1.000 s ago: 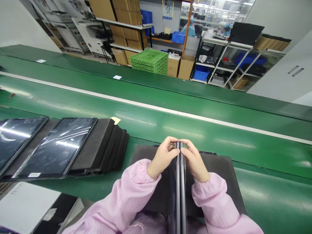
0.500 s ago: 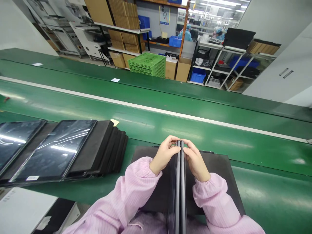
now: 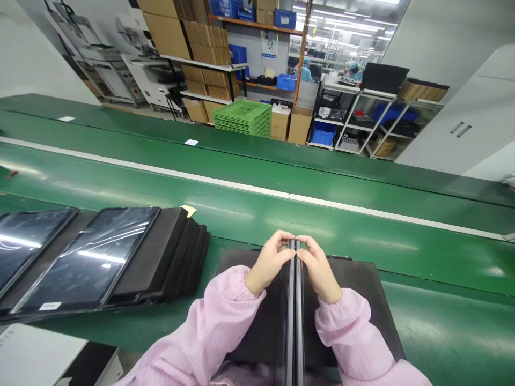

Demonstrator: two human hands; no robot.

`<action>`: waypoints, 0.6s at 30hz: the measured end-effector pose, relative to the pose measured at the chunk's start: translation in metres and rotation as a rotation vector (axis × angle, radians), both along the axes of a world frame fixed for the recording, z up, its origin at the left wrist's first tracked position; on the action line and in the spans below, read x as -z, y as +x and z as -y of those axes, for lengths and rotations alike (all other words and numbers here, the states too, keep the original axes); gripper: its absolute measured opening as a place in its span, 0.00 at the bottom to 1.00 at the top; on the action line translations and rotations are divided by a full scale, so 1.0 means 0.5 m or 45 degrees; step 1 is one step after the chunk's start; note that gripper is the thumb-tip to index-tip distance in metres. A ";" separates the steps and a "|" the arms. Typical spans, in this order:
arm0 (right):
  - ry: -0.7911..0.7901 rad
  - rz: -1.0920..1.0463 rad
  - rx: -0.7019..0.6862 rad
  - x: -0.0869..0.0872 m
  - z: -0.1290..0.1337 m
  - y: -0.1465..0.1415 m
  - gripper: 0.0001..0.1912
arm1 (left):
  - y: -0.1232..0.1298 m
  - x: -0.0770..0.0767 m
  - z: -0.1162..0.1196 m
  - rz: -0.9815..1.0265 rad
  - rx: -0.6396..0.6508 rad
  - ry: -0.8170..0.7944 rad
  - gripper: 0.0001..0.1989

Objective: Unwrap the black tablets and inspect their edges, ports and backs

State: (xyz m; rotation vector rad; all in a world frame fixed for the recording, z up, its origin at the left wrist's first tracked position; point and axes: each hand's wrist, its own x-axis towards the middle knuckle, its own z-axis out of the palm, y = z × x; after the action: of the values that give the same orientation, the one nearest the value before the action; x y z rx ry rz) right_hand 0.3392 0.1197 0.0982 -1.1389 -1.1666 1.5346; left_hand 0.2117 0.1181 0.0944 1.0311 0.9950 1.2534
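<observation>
My left hand [image 3: 269, 262] and my right hand [image 3: 318, 261] pinch the top edge of a slim dark tablet [image 3: 294, 316] from either side. It stands on edge, with a lengthwise seam or gap, and its lower end runs out of view. Behind it lies a black mat [image 3: 350, 284] on the green belt. To the left lies a row of glossy plastic-wrapped tablets [image 3: 88, 257] beside a stack of black sleeves [image 3: 177, 257]. My pink sleeves cover both forearms.
A green conveyor belt [image 3: 362, 225] with a white strip runs across the view, and a second belt lies beyond it. At the bottom left sits a white board [image 3: 32, 356]. Farther back stand shelves of cartons, blue bins, a green crate [image 3: 241, 118] and distant co-workers [image 3: 306, 69].
The whole view has shifted slightly downward and rotated as my head moves. Both hands keep pinching the tablet's top edge, and their grip looks unchanged.
</observation>
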 end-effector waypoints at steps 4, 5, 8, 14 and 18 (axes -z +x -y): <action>-0.005 -0.028 -0.019 0.000 -0.001 -0.002 0.12 | -0.003 0.002 0.001 0.031 0.021 -0.028 0.12; -0.005 -0.022 -0.019 0.000 -0.002 -0.001 0.12 | -0.002 0.002 0.001 0.031 0.023 -0.033 0.11; -0.012 -0.056 -0.059 0.003 0.000 0.004 0.12 | -0.002 0.006 0.002 0.035 0.017 -0.025 0.11; 0.011 -0.096 -0.119 0.006 0.011 0.018 0.21 | -0.007 0.007 0.004 0.070 0.042 -0.004 0.12; 0.071 0.048 0.001 -0.002 0.010 0.019 0.28 | -0.007 -0.002 -0.007 0.067 0.066 -0.007 0.12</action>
State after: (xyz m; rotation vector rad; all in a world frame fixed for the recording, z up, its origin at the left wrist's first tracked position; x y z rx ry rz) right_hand 0.3487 0.1146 0.0992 -1.1352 -1.2261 1.4768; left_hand 0.2083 0.1217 0.0956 1.0089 0.9251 1.2288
